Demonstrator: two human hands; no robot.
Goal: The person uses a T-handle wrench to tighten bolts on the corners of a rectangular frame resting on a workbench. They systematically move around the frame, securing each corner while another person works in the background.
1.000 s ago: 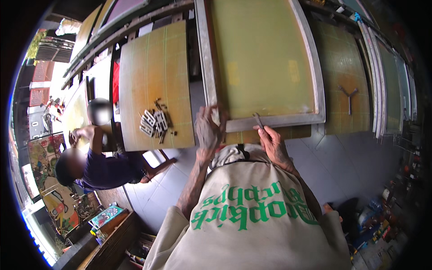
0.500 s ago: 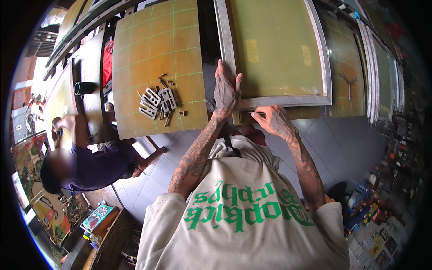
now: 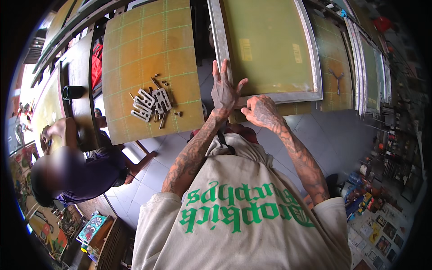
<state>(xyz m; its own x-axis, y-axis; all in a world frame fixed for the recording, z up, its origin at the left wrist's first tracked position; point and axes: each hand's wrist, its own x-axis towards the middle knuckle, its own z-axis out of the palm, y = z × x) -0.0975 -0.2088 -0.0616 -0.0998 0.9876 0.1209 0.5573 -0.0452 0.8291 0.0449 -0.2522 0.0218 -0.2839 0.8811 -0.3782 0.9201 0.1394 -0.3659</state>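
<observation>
A large silk-screen frame (image 3: 281, 96) with grey rails and yellow-green mesh lies over a brown board (image 3: 294, 108) in front of me. My left hand (image 3: 224, 92) is at its near left corner, fingers extended along the left rail and thumb spread toward the mesh. At the near rail, my right hand (image 3: 263, 111) is closed with its knuckles up. Its curled fingertips are hidden, and whatever they may grip cannot be made out. Slotted metal brackets (image 3: 143, 107) and several bolts (image 3: 162, 121) lie on the gridded board to the left.
The gridded board (image 3: 148, 40) stands left of the frame across a gap. A Y-shaped metal tool (image 3: 337, 82) lies on another board at the right, beside upright screen frames (image 3: 371, 72). At the left, another person (image 3: 96, 173) leans by a dark cup (image 3: 73, 92).
The view has shifted slightly, moving the boards leftward in it. My right hand has come closer to my left hand along the near rail, its fingers more curled. My left hand remains at the corner.
</observation>
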